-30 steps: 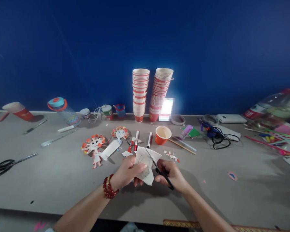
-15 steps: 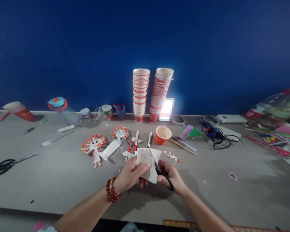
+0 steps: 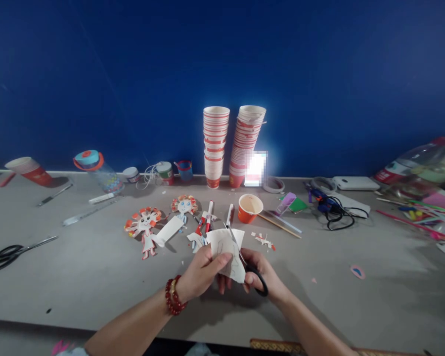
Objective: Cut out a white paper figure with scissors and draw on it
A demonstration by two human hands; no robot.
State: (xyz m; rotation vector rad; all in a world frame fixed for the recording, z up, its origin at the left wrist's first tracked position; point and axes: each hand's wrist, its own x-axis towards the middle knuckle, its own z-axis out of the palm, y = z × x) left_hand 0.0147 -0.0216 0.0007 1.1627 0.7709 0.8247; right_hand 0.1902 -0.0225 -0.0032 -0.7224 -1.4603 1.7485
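Note:
My left hand point(image 3: 204, 271) pinches a white piece of paper point(image 3: 222, 247) with a pencil-like outline drawn on it, thumb on top and fingers underneath. In my right hand point(image 3: 262, 271) are black-handled scissors point(image 3: 258, 281), their blades slanting up and left across the paper's right part. The fingers of my right hand go through and around the handles, partly hidden. Just beyond the paper lie a red-and-white marker point(image 3: 209, 215), paper scraps point(image 3: 198, 239) and an orange paper cup point(image 3: 249, 209). Paper figures with curly orange hair, one in a red-trimmed dress point(image 3: 147, 232), lie to the left.
Two tall stacks of paper cups point(image 3: 213, 168) stand against the blue wall. A second pair of scissors point(image 3: 13, 256) and a water bottle point(image 3: 98, 170) are on the left. To the right are a glue gun point(image 3: 324, 201) with its black cord, coloured sticks and plastic bottles point(image 3: 411, 165).
The paper has tilted and shifted slightly in my left hand. My right hand and the scissors have moved a little to the right and down along its edge.

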